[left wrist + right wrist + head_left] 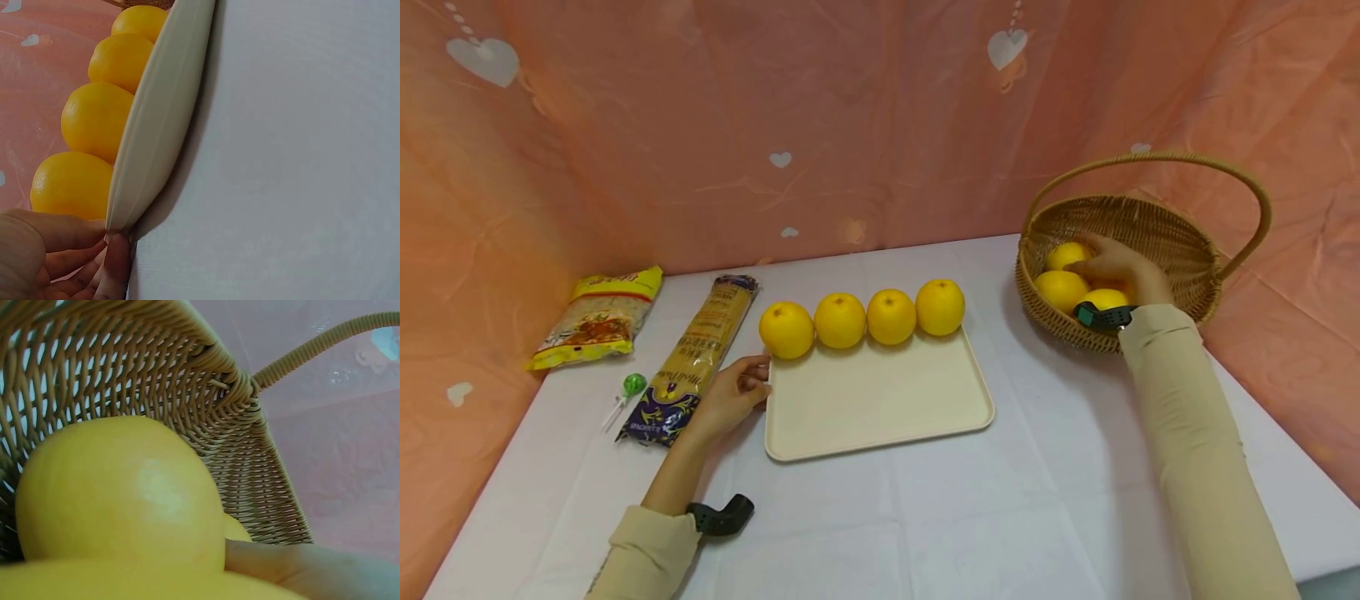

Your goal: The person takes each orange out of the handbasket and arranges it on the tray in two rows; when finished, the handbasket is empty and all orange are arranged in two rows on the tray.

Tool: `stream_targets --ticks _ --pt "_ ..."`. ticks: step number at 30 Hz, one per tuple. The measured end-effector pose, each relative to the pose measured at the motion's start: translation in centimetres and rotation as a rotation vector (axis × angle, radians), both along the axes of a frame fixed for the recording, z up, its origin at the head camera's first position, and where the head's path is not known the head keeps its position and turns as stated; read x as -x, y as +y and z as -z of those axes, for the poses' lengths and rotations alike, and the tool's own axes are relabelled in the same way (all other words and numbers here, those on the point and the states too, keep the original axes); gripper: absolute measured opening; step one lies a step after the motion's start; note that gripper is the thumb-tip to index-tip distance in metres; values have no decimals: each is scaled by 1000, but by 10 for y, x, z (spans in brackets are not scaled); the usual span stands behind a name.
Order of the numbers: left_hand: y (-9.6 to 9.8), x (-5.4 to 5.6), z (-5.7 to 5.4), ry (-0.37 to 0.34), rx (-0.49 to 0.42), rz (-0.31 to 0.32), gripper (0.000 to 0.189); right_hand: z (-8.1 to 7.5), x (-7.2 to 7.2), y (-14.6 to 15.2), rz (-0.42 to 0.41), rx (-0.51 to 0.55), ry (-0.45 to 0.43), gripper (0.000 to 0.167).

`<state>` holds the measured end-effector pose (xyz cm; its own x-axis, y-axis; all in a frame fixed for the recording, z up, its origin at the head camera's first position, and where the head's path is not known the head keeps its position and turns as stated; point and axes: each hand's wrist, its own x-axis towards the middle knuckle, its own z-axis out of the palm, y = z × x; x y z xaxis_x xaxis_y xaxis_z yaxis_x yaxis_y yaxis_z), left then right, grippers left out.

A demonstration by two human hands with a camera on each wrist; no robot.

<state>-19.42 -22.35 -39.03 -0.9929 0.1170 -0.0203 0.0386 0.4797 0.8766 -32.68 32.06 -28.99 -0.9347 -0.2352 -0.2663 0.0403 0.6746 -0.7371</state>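
My left hand (733,396) pinches the left rim of a cream tray (880,400) between thumb and fingers, as the left wrist view shows close up. Along the tray's far edge stands a row of several oranges (891,317), side by side. At the right, my right hand (1116,267) reaches into a wicker basket (1120,217), thumb and fingers around the rearmost orange (1066,256). Two more oranges lie nearer the basket's front, one (1062,292) left of the hand and one (1105,298) partly under it. In the right wrist view, oranges (119,494) hide most of that hand.
The basket's tall handle (1187,158) arches above my right hand. Left of the tray lie a spaghetti packet (696,358), a green lollipop (634,384) and a yellow-and-clear food bag (598,321). A pink curtain (880,125) hangs behind the white-covered table (925,517).
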Motion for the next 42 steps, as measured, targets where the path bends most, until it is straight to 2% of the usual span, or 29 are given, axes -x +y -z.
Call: stream_targets --ticks 2,6,9,13,18,21,27,32,36,39,42 --pt "-1 0 0 -2 2 -2 45 -1 0 -1 -10 -45 29 72" --pt "-1 0 -1 -13 21 -9 45 -1 1 -3 15 -24 -20 72" --pt "-1 0 -2 -21 31 -13 45 -1 0 -5 43 35 -72 75" --pt "-2 0 -3 -25 32 -16 45 0 -1 -6 54 90 -72 77" --pt "-2 1 -3 -19 16 -13 45 4 -4 -6 98 233 -67 79" --pt "-3 1 -3 -26 28 -15 46 6 -7 -5 126 298 -45 74" --pt "-3 1 -1 -31 39 -14 45 8 -11 -2 168 315 64 68" --pt "-2 0 0 -22 33 -11 45 3 -12 1 228 350 156 66" --pt "-1 -1 -1 -27 0 -4 46 -5 -14 4 301 639 128 61" --pt "-1 -1 -1 -26 -5 -2 45 -11 -16 6 339 788 98 62" --pt "-2 0 -1 -23 0 -3 45 -17 -17 7 352 746 112 61"
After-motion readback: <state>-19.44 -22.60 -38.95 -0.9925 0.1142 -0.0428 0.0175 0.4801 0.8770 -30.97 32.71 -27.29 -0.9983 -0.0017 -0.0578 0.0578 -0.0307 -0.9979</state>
